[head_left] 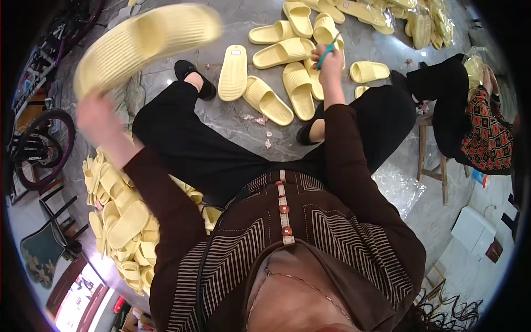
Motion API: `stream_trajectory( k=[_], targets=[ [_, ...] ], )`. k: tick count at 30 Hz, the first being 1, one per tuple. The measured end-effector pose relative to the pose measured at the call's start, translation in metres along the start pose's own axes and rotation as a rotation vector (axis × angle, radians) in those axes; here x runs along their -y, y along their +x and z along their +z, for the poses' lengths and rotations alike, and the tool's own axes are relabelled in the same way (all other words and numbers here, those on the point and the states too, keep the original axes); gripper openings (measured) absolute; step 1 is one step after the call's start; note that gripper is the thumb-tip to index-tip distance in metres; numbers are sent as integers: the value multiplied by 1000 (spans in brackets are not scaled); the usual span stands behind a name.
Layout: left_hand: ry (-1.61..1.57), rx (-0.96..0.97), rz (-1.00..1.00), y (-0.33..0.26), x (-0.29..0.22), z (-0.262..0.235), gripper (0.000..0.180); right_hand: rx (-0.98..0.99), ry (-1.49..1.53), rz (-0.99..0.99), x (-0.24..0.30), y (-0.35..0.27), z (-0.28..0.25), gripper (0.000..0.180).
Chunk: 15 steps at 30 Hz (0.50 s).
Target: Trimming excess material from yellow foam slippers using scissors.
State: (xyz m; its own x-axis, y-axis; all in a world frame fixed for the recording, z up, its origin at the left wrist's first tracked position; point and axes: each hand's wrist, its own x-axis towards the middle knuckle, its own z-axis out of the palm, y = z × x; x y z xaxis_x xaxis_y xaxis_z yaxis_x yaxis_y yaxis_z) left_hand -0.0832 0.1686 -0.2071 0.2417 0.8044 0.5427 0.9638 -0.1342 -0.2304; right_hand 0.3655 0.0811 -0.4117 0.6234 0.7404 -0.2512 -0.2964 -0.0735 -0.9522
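My left hand (102, 122), smeared by motion, grips one end of a yellow ribbed slide slipper (146, 44) and holds it up at the far left. The slipper is blurred too. In my right hand (331, 65) is a small teal-handled tool (328, 52), which looks like scissors; the fingers partly hide it. Below that hand on the floor lie several yellow slippers, among them an upright one (298, 91). A slipper turned sole up (233, 73) with a small white label lies between my two hands.
Beside my left arm is a large heap of yellow slippers (124, 216). Bagged slippers (423, 27) lie at the far right. Another person (442, 94) sits to the right near a wooden stool (434, 160). Pink scraps (267, 143) and clear plastic (398, 188) litter the floor.
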Motion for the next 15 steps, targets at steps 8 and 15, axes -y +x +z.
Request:
stream_trajectory(
  k=[8, 15],
  targets=[
    [675, 208, -644, -170, 305, -131, 30, -50, -827, 87, -195, -41, 19, 25],
    [-623, -280, -1107, -146, 169, -132, 26, -300, -303, 338, -237, -67, 70, 25]
  ],
)
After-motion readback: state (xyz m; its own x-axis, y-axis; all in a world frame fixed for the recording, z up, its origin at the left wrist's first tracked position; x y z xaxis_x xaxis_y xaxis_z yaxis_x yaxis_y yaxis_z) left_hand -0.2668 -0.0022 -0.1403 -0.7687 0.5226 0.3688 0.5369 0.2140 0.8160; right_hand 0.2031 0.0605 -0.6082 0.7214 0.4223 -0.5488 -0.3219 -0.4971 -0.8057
